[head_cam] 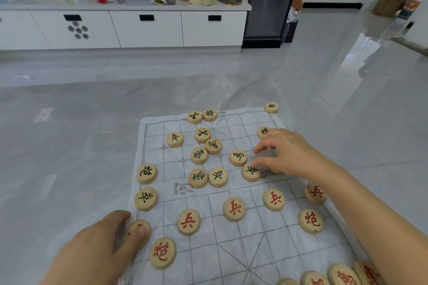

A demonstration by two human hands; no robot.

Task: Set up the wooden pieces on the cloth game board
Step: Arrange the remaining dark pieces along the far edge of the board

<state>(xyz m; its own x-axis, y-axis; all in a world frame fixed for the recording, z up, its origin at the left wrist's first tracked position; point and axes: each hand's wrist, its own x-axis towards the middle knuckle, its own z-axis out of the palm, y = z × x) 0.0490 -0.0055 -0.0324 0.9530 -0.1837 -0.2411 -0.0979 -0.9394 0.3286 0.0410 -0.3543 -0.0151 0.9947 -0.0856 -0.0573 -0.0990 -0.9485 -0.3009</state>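
Note:
A white cloth game board [231,245] with a printed grid lies on the grey floor. Round wooden pieces with red characters [188,221] stand on its near half, and several with dark green characters [199,155] are scattered over the far half. My left hand [97,245] rests at the board's near-left edge, thumb and fingers pinching a red-marked piece [135,227]. My right hand [284,152] hovers over the right middle, its fingertips spread and touching a green-marked piece [250,171]; another piece [237,157] sits just left of the index finger.
More red-marked pieces [342,275] are bunched at the board's near-right corner. One piece [271,107] lies off the far-right corner. A white cabinet [146,28] with clutter on top and a dark glass-door fridge [268,2] stand far back across the tiled floor.

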